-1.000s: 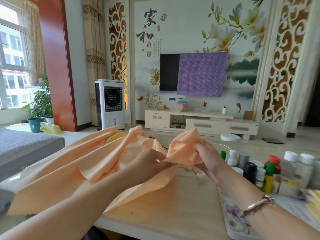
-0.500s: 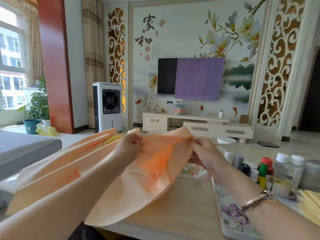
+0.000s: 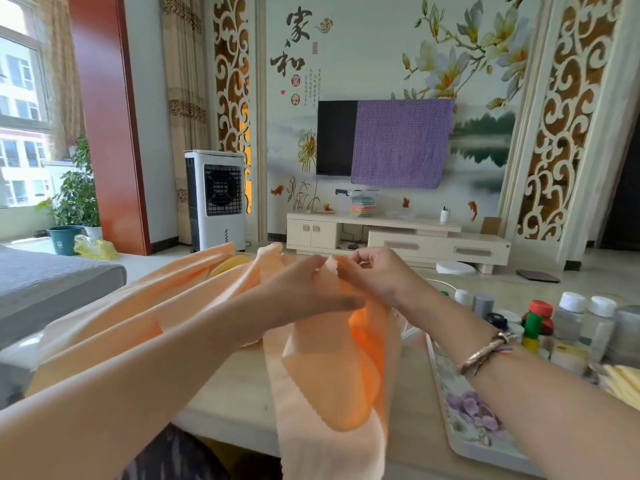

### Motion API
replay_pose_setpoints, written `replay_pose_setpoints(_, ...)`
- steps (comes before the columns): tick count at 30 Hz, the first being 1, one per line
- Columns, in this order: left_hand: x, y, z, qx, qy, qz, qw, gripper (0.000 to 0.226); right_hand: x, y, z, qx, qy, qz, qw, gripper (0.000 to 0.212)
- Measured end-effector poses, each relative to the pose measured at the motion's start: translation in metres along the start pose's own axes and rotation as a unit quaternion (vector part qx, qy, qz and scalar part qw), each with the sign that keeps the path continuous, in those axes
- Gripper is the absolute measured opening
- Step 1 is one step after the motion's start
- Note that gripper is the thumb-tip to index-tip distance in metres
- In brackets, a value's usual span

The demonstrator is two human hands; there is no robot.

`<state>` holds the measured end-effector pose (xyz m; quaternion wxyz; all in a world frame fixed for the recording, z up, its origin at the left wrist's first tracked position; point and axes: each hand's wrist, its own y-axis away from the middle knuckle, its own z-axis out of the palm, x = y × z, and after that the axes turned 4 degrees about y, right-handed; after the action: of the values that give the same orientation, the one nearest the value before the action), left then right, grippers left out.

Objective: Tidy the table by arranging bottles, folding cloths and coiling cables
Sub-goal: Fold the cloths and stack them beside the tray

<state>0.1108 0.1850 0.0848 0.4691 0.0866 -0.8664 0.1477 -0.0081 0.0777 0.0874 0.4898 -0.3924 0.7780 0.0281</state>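
Hands (image 3: 337,278) together, raised, pinching cloth (image 3: 325,382) corners.

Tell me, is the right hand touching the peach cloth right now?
Touching. The head view shows the right hand pinching the top edge of the peach cloth, beside the left hand, which holds the same edge.

Both hands pinch the peach cloth (image 3: 322,368) together above the table (image 3: 235,382): left hand (image 3: 304,292), right hand (image 3: 377,275). Bottles (image 3: 568,317) stand right of the cloth.
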Motion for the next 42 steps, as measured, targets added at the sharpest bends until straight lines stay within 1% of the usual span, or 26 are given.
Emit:
replay_pose_setpoints(2, -0.002, -0.001, -0.007, 0.039, -0.088, 0.009, 0.995, 0.029, -0.004, -0.004, -0.001, -0.01, 0.0, -0.007, 1.0, 0.024)
replay_pose_setpoints(5, -0.001, -0.007, -0.021, 0.08, -0.147, 0.006, 0.986, 0.016, -0.005, -0.005, -0.003, -0.077, 0.046, -0.041, 0.995, 0.027)
replay_pose_setpoints(7, 0.003, -0.01, -0.03, 0.099, -0.12, -0.005, 0.988, 0.018, -0.002, -0.003, -0.001, -0.147, 0.169, -0.044, 0.974, 0.033)
replay_pose_setpoints(9, 0.006, -0.012, -0.04, 0.128, -0.041, -0.016, 0.991, 0.025, 0.003, -0.001, 0.0, -0.194, 0.316, -0.039, 0.928, 0.025)
replay_pose_setpoints(11, 0.01, -0.009, -0.049, 0.143, 0.051, -0.021, 0.988, 0.027, 0.012, 0.0, 0.0, -0.187, 0.36, -0.016, 0.914, 0.019)
replay_pose_setpoints(13, 0.014, 0.0, -0.057, 0.117, 0.13, -0.041, 0.984, 0.02, 0.018, -0.001, -0.002, -0.129, 0.314, 0.012, 0.94, 0.024)
replay_pose_setpoints(15, 0.015, 0.008, -0.064, 0.058, 0.157, -0.044, 0.985, 0.014, 0.016, -0.005, -0.001, -0.052, 0.201, 0.058, 0.976, 0.028)
replay_pose_setpoints(17, 0.013, 0.013, -0.072, -0.004, 0.138, -0.032, 0.99, 0.03, 0.008, -0.011, -0.002, 0.014, 0.078, 0.107, 0.991, 0.03)
replay_pose_setpoints(19, 0.012, 0.015, -0.084, -0.046, 0.135, -0.03, 0.989, 0.049, -0.005, -0.015, -0.007, 0.042, -0.007, 0.111, 0.993, 0.031)
replay_pose_setpoints(21, 0.009, 0.012, -0.093, -0.053, 0.123, -0.04, 0.99, 0.053, -0.017, -0.013, -0.015, 0.015, -0.072, 0.087, 0.993, 0.031)
replay_pose_setpoints(22, 0.007, 0.01, -0.096, -0.044, 0.077, -0.032, 0.996, 0.046, -0.021, -0.011, -0.019, -0.036, -0.093, 0.07, 0.993, 0.032)
replay_pose_setpoints(23, 0.004, 0.007, -0.098, -0.02, -0.025, -0.016, 0.999, 0.033, -0.024, -0.009, -0.023, -0.103, -0.103, 0.048, 0.988, 0.032)
replay_pose_setpoints(24, -0.001, 0.003, -0.1, 0.016, -0.166, -0.007, 0.986, 0.018, -0.025, -0.009, -0.027, -0.171, -0.082, 0.025, 0.981, 0.028)
replay_pose_setpoints(25, -0.007, 0.0, -0.101, 0.051, -0.303, -0.004, 0.952, 0.008, -0.023, -0.008, -0.028, -0.227, -0.023, 0.012, 0.973, 0.025)
replay_pose_setpoints(27, -0.021, -0.004, -0.105, 0.077, -0.462, -0.042, 0.883, 0.02, -0.015, -0.012, -0.027, -0.272, 0.198, 0.025, 0.941, 0.031)
replay_pose_setpoints(29, -0.038, -0.011, -0.107, 0.066, -0.556, -0.109, 0.821, 0.031, -0.006, -0.02, -0.022, -0.269, 0.399, 0.063, 0.874, 0.022)
replay_pose_setpoints(31, -0.053, -0.023, -0.105, 0.039, -0.63, -0.153, 0.76, 0.03, 0.003, -0.031, -0.016, -0.262, 0.449, 0.131, 0.844, 0.02)
replay_pose_setpoints(33, -0.067, -0.041, -0.101, 0.007, -0.657, -0.172, 0.734, 0.031, 0.01, -0.047, -0.013, -0.279, 0.409, 0.217, 0.841, 0.032)
replay_pose_setpoints(34, -0.071, -0.05, -0.1, -0.013, -0.647, -0.183, 0.74, 0.033, 0.013, -0.057, -0.012, -0.284, 0.37, 0.252, 0.848, 0.037)
replay_pose_setpoints(35, -0.075, -0.06, -0.099, -0.038, -0.602, -0.202, 0.771, 0.033, 0.015, -0.068, -0.01, -0.273, 0.316, 0.277, 0.865, 0.04)
replay_pose_setpoints(36, -0.076, -0.07, -0.1, -0.048, -0.494, -0.236, 0.835, 0.032, 0.017, -0.079, -0.009, -0.244, 0.24, 0.291, 0.894, 0.04)
replay_pose_setpoints(37, -0.073, -0.08, -0.1, -0.043, -0.341, -0.279, 0.897, 0.028, 0.019, -0.091, -0.009, -0.198, 0.14, 0.293, 0.925, 0.04)
replay_pose_setpoints(38, -0.064, -0.089, -0.099, -0.023, -0.17, -0.314, 0.934, 0.024, 0.019, -0.106, -0.009, -0.144, 0.026, 0.283, 0.948, 0.039)
replay_pose_setpoints(39, -0.055, -0.1, -0.1, 0.02, -0.025, -0.311, 0.95, 0.023, 0.016, -0.12, -0.01, -0.084, -0.075, 0.258, 0.959, 0.038)
replay_pose_setpoints(40, -0.046, -0.114, -0.102, 0.078, 0.092, -0.282, 0.952, 0.027, 0.011, -0.134, -0.011, -0.024, -0.139, 0.217, 0.966, 0.037)
replay_pose_setpoints(42, -0.02, -0.142, -0.114, 0.185, 0.254, -0.178, 0.933, 0.033, -0.004, -0.16, -0.018, 0.071, -0.14, 0.083, 0.984, 0.034)
